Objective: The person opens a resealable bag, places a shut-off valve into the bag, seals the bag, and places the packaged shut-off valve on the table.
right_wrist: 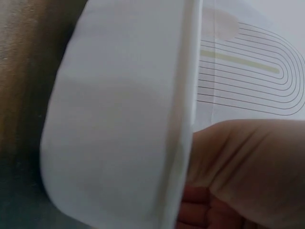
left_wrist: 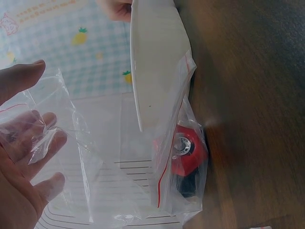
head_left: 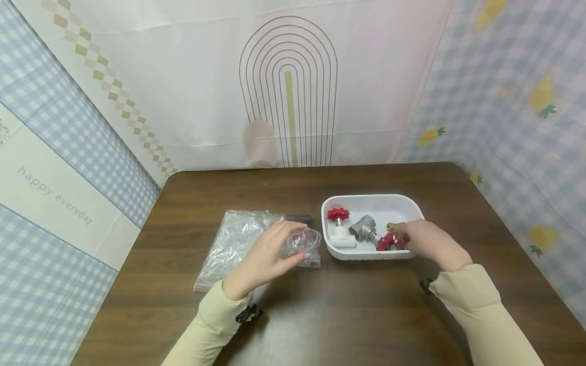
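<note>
The left hand (head_left: pixel 270 254) spreads relaxed fingers around a clear bag (head_left: pixel 304 241). The right hand (head_left: pixel 432 243) reaches to a brass fitting (head_left: pixel 393 228) inside the white tray (head_left: pixel 382 205); I cannot tell its grasp.

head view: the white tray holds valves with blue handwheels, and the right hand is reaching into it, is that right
Not quite: the handwheels that show are red, not blue, as the head view makes plain. The white tray does hold valves, and the right hand is reaching into it.
</note>
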A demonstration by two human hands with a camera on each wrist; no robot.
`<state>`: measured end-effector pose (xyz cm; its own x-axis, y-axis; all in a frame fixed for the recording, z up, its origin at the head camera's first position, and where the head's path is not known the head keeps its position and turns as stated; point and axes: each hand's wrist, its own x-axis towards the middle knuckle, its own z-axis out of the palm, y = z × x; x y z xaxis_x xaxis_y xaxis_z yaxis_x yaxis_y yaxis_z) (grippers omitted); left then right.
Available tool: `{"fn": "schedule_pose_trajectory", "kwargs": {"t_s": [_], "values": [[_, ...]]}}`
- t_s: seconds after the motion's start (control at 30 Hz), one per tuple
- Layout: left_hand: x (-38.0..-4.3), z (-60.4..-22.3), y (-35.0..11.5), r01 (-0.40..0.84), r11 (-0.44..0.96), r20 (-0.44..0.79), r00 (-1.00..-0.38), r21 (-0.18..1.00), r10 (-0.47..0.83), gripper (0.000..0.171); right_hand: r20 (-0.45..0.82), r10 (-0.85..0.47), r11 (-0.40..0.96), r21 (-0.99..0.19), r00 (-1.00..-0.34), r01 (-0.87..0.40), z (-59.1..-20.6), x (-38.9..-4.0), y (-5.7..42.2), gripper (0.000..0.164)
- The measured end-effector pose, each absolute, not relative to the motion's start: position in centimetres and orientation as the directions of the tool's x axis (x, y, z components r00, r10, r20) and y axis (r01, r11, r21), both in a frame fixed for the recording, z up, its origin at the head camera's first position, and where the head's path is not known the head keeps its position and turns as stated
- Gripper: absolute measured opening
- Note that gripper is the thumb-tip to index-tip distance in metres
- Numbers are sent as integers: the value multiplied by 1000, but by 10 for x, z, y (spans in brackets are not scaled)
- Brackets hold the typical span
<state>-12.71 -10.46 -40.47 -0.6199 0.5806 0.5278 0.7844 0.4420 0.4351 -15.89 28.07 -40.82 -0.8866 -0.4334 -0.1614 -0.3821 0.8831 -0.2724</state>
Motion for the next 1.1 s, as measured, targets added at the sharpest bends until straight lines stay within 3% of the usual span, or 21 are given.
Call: {"fn": "schedule_pose_trajectory", "kwargs": {"t_s": [0.2, 0.43, 0.73, 1.1], "values": [[-127, -406, -104, 786, 448, 525, -619, 427, 585, 56, -59, -443, 878, -231, -895, -419, -416, -156, 280, 21], [-127, -406, -104, 788, 445, 523, -615, 426, 590, 56, 38, -356, 907, -226, -934, -355, -426, -155, 280, 10], [-131, -407, -102, 794, 437, 521, -607, 423, 600, 58, 161, -303, 918, -217, -939, -333, -432, -152, 281, 18], [-131, -408, -101, 780, 422, 511, -624, 463, 592, 58, 458, -240, 901, -224, -856, -372, -447, -141, 280, 24]]}}
